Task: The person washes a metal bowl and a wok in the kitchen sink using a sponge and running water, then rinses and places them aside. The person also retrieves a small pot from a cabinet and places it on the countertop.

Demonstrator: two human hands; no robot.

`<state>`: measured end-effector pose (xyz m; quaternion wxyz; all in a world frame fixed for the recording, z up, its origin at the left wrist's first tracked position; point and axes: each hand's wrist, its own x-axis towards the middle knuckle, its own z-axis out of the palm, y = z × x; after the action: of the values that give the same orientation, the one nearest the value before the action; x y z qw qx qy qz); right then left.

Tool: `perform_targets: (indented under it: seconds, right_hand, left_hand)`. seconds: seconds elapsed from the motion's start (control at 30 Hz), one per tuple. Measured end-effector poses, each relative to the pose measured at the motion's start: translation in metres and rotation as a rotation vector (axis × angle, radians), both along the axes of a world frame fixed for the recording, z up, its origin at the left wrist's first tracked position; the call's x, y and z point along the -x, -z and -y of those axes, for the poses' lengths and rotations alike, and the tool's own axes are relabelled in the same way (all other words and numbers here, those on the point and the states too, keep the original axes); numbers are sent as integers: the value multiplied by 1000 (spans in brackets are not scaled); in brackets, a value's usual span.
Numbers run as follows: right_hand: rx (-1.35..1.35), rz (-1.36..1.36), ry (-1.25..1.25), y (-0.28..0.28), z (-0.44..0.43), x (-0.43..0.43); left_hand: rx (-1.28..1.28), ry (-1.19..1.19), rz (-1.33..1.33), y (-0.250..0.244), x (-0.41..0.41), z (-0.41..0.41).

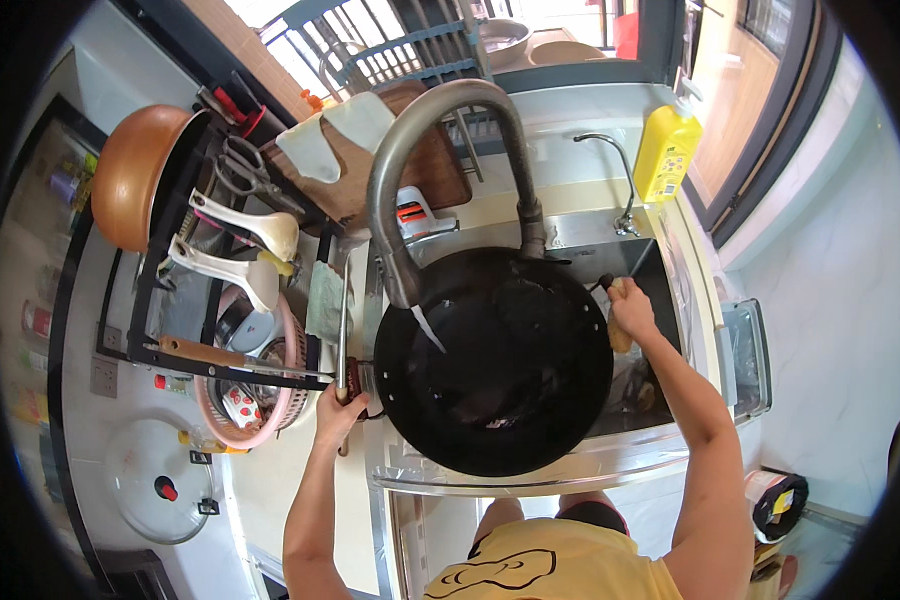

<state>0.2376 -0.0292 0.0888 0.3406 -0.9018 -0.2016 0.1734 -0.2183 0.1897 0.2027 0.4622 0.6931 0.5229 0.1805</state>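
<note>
A large black wok rests across the sink. Water runs into it from the curved metal faucet. My left hand is closed around the handle of a long metal utensil, just left of the wok's side handle. The utensil's working end cannot be made out clearly. In my right hand is a tan scrubber, perhaps a loofah, beside the wok's right handle. Whether that hand also grips the handle is hidden.
Left of the sink stand a black rack with white ladles and a pink basket. A yellow pump bottle stands behind at right, near a small tap. Cutting boards lean at the back. The sink basin shows on the right.
</note>
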Motion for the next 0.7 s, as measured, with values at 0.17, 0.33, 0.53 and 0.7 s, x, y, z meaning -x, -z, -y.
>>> perform_targets:
  seconds: [0.17,0.33,0.53,0.7]
  right_hand:
    - [-54,142,-37,14,-5,-13]
    - [-11,233,-208,-35,-15,59]
    - [551,643,-908,17,-17,141]
    - [357,643,-867,51,-62,121]
  left_hand:
    - [-58,-35,57,20,-2,1]
    - [-80,-54,40,17,4,4]
    - [-43,-77,-4,13,2,3]
    - [-52,-50,-51,5,1,1]
